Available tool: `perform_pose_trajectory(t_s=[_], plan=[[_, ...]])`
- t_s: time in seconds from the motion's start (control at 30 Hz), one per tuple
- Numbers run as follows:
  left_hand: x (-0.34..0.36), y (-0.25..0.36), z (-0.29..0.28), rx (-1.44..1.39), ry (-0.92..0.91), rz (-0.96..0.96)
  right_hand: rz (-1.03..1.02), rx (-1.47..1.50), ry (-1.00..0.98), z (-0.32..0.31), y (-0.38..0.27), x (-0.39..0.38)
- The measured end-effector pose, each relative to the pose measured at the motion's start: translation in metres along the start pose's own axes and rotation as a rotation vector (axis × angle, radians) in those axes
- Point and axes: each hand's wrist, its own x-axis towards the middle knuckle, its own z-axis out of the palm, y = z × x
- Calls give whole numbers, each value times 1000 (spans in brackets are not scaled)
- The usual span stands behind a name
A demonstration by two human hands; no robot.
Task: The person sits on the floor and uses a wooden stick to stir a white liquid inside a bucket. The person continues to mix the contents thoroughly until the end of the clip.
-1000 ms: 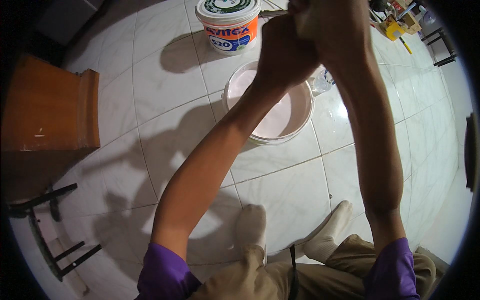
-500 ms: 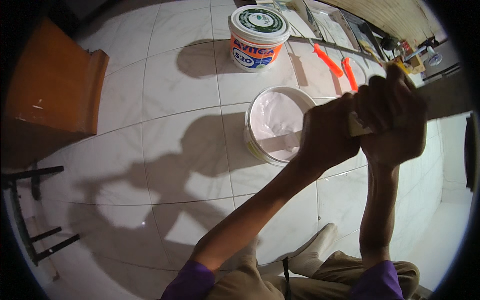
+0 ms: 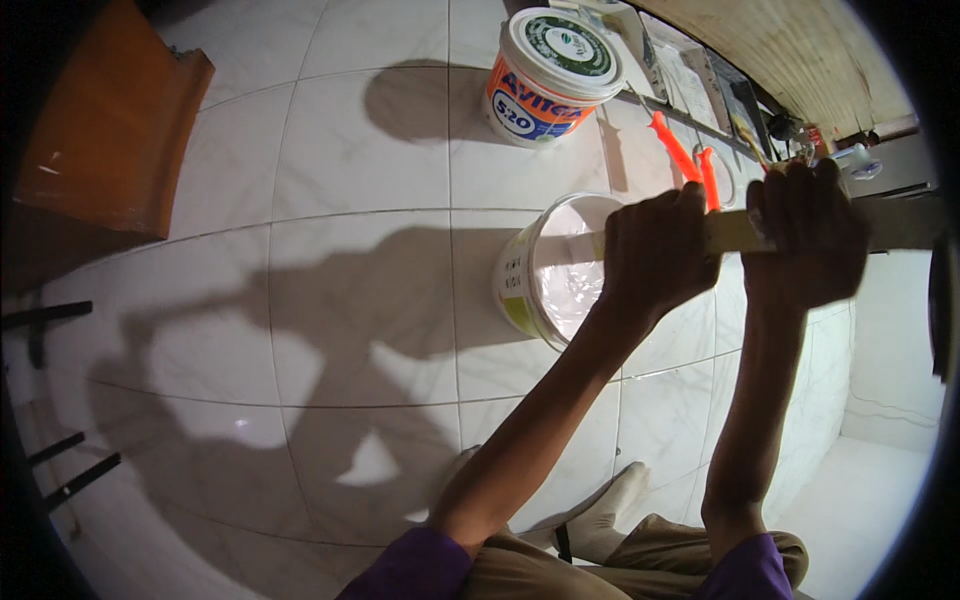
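Observation:
I grip a flat wooden stick [image 3: 880, 225] with both hands. My left hand [image 3: 655, 245] is closed round it just above the open white bucket [image 3: 515, 280]. My right hand [image 3: 805, 230] is closed round it farther right. The stick's lower end, coated pale pink, lies in the thick, glossy, pale-pink paint [image 3: 570, 295] inside the bucket, whose right side is hidden behind my left hand and forearm.
A lidded orange-and-blue bucket [image 3: 550, 80] stands behind. Tools with orange handles [image 3: 675, 145], trays [image 3: 685, 75] and assorted items lie at back right. A wooden cabinet [image 3: 110, 150] and black metal legs [image 3: 45, 315] are left, on white floor tiles [image 3: 360, 150].
Both hands have come down and to the right with the stick, which has swung lower toward horizontal. The bucket now looks tipped more toward the right, and the view has shifted.

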Motion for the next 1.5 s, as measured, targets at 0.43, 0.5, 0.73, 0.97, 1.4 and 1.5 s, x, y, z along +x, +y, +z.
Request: perform_pose_trajectory(t_s=[0.43, 0.5, 0.73, 0.97, 1.4, 1.5], plan=[[-35, 16, 39, -238, -137, -33, 23, -239, 131, -15, -35, -40], [-18, 12, 40, -185, -193, -34, 14, -264, 178, -21, -31, -23], [-6, 2, 25, -119, -193, -31, 31, -247, 102, -13, -17, -14], [-53, 19, 25, -151, -214, -50, 55, -165, 125, -10, -33, -55], [-20, 2, 44, -136, -105, 54, -40, -168, -172, -25, -20, -29], [-38, 12, 32, -66, -178, -25, 40, -180, -11, -25, -28, -46]])
